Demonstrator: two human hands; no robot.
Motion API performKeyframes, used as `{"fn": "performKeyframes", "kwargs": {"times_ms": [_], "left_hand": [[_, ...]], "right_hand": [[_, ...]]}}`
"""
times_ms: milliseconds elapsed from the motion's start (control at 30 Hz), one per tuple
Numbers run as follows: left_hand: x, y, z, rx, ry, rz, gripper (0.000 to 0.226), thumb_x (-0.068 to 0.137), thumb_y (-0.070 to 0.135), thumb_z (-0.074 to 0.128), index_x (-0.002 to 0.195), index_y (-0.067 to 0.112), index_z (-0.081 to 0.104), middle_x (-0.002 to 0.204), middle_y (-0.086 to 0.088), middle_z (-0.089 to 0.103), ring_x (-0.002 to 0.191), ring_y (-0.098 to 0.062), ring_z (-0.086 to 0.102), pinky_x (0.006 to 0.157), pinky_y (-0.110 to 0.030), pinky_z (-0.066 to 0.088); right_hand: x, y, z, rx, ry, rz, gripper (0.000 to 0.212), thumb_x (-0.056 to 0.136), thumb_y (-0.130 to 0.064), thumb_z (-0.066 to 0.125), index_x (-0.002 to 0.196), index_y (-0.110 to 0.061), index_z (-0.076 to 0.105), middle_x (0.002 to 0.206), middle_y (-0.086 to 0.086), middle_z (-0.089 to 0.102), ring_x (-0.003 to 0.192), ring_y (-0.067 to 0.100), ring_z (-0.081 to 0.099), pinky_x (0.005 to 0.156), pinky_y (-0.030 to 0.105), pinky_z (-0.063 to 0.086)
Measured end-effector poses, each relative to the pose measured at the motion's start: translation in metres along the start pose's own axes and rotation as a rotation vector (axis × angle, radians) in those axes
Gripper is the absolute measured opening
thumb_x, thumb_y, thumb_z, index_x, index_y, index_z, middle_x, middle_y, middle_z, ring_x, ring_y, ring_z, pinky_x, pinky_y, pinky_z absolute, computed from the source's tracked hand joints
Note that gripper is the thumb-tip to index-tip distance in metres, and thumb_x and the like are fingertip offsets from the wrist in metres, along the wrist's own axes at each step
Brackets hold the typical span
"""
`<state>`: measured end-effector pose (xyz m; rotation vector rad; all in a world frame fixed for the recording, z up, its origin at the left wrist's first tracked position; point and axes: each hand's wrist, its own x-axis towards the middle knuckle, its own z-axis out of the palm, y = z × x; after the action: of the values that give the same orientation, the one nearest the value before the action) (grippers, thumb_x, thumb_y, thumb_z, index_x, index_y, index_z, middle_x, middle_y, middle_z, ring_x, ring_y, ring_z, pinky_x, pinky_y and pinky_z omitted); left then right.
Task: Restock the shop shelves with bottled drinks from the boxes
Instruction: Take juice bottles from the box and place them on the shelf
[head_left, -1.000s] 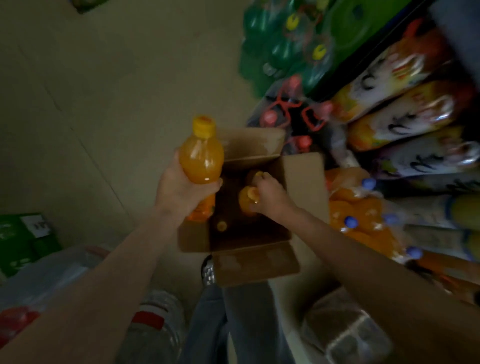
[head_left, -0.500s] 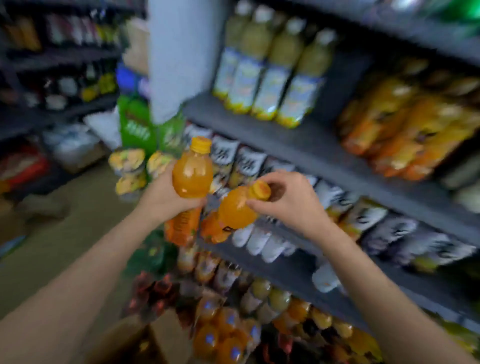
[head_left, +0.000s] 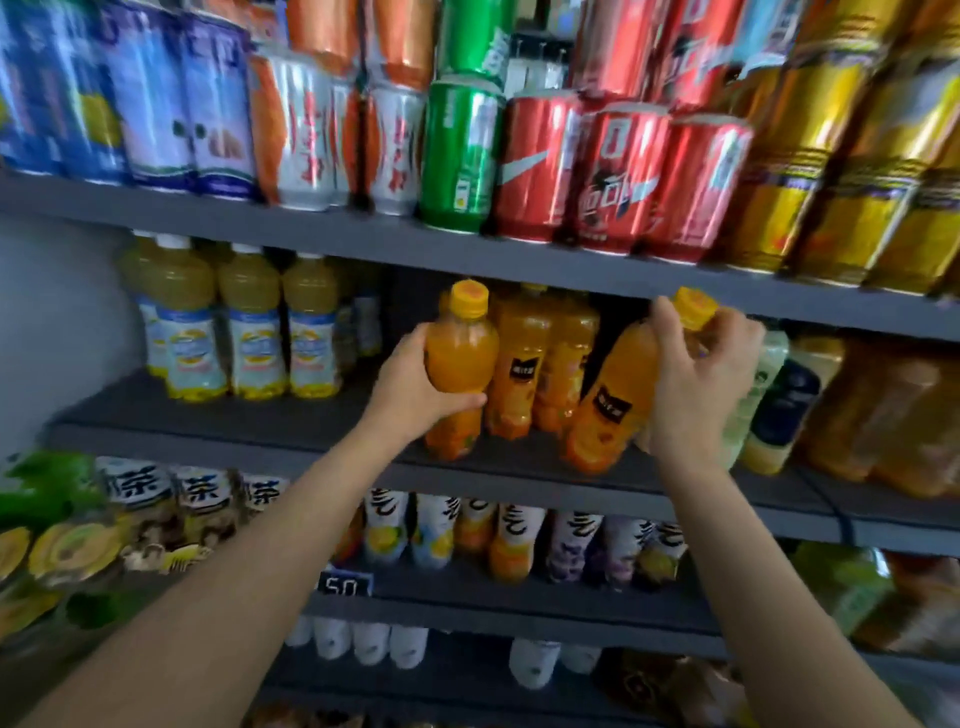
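My left hand (head_left: 410, 387) grips an orange juice bottle (head_left: 460, 358) with a yellow cap, held upright at the front of the grey middle shelf (head_left: 260, 421). My right hand (head_left: 698, 379) holds a second orange juice bottle (head_left: 610, 405) near its neck, tilted to the right, its base at the shelf surface. Between and behind them stand more orange bottles (head_left: 524, 364) in a row on the same shelf. The box is out of view.
Pale yellow drink bottles (head_left: 249, 322) stand at the shelf's left, green and amber bottles (head_left: 779, 410) at its right. Cans (head_left: 545, 166) fill the shelf above, close over the bottle caps. Tea and juice bottles (head_left: 467, 535) line the shelf below.
Both hands lifted the orange bottles out of the cardboard box on the floor and raised them to the middle shelf. The view swung up from the box to the shelves.
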<state>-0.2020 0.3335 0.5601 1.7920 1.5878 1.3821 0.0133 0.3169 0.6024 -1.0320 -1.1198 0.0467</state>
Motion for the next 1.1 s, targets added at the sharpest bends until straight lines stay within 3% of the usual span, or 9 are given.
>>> {"fn": "performKeyframes", "kwargs": {"times_ms": [133, 267, 367, 400, 500, 633, 833, 967, 1100], "left_hand": [[0.02, -0.003, 0.024, 0.023, 0.038, -0.064, 0.08, 0.061, 0.026, 0.085, 0.129, 0.016, 0.043, 0.124, -0.007, 0.054, 0.115, -0.024, 0.051, 0.096, -0.042, 0.044], [0.035, -0.006, 0.034, 0.014, 0.071, -0.126, 0.07, 0.07, 0.023, 0.079, 0.129, 0.015, 0.042, 0.124, -0.008, 0.055, 0.116, -0.026, 0.052, 0.095, -0.041, 0.044], [0.032, -0.015, 0.045, 0.118, 0.016, -0.151, 0.08, 0.074, 0.021, 0.076, 0.14, 0.02, 0.029, 0.129, -0.009, 0.053, 0.12, -0.028, 0.05, 0.097, -0.04, 0.04], [0.03, -0.017, 0.047, 0.119, 0.009, -0.165, 0.085, 0.075, 0.02, 0.075, 0.142, 0.022, 0.024, 0.131, -0.008, 0.052, 0.121, -0.028, 0.049, 0.098, -0.04, 0.039], [0.034, -0.02, 0.049, 0.117, -0.008, -0.188, 0.089, 0.076, 0.02, 0.075, 0.144, 0.025, 0.018, 0.133, -0.008, 0.051, 0.122, -0.028, 0.048, 0.099, -0.041, 0.039], [0.039, -0.022, 0.05, 0.132, -0.04, -0.186, 0.089, 0.077, 0.02, 0.073, 0.145, 0.026, 0.016, 0.134, -0.008, 0.05, 0.124, -0.028, 0.048, 0.1, -0.042, 0.038], [0.041, -0.024, 0.052, 0.149, -0.018, -0.16, 0.089, 0.079, 0.02, 0.071, 0.146, 0.024, 0.013, 0.135, -0.008, 0.049, 0.125, -0.027, 0.046, 0.101, -0.04, 0.037], [0.041, -0.023, 0.058, 0.154, 0.041, -0.158, 0.089, 0.08, 0.019, 0.07, 0.147, 0.023, 0.011, 0.136, -0.008, 0.049, 0.126, -0.027, 0.045, 0.102, -0.04, 0.036], [0.042, -0.024, 0.071, 0.183, 0.133, -0.191, 0.087, 0.081, 0.019, 0.07, 0.146, 0.022, 0.013, 0.134, -0.01, 0.049, 0.125, -0.029, 0.045, 0.101, -0.045, 0.036]], "right_hand": [[0.002, 0.031, 0.019, -0.039, -0.082, 0.048, 0.027, 0.086, -0.029, 0.065, 0.093, -0.005, 0.053, 0.093, -0.002, 0.041, 0.08, 0.003, 0.036, 0.074, 0.017, 0.032], [0.002, 0.042, 0.041, -0.023, -0.313, 0.079, 0.041, 0.087, -0.029, 0.062, 0.117, -0.003, 0.05, 0.12, 0.008, 0.039, 0.101, 0.0, 0.034, 0.087, 0.007, 0.026], [0.0, 0.049, 0.054, 0.01, -0.545, 0.15, 0.059, 0.085, -0.034, 0.064, 0.134, -0.013, 0.039, 0.133, 0.007, 0.038, 0.122, 0.012, 0.035, 0.103, 0.019, 0.029], [-0.004, 0.052, 0.056, 0.019, -0.565, 0.166, 0.062, 0.085, -0.035, 0.063, 0.137, -0.017, 0.035, 0.134, 0.006, 0.038, 0.122, 0.012, 0.036, 0.101, 0.021, 0.031], [-0.009, 0.059, 0.065, 0.061, -0.432, 0.226, 0.064, 0.088, -0.035, 0.06, 0.142, -0.02, 0.03, 0.133, 0.007, 0.037, 0.111, 0.006, 0.038, 0.09, 0.014, 0.03], [0.0, 0.064, 0.076, 0.121, -0.295, 0.395, 0.064, 0.089, -0.039, 0.058, 0.143, -0.022, 0.027, 0.138, 0.008, 0.03, 0.125, 0.022, 0.039, 0.096, 0.027, 0.036], [-0.021, 0.09, 0.067, 0.043, -0.346, 0.365, 0.075, 0.08, -0.025, 0.071, 0.14, -0.012, 0.029, 0.137, 0.011, 0.03, 0.121, 0.02, 0.042, 0.09, 0.016, 0.032], [-0.029, 0.098, 0.069, -0.01, -0.371, 0.287, 0.075, 0.083, -0.02, 0.068, 0.143, -0.01, 0.024, 0.137, 0.013, 0.029, 0.115, 0.012, 0.038, 0.09, 0.012, 0.027], [-0.02, 0.101, 0.077, -0.043, -0.387, 0.299, 0.076, 0.083, -0.017, 0.068, 0.143, -0.008, 0.022, 0.139, 0.014, 0.026, 0.125, 0.025, 0.04, 0.097, 0.022, 0.031]]}}
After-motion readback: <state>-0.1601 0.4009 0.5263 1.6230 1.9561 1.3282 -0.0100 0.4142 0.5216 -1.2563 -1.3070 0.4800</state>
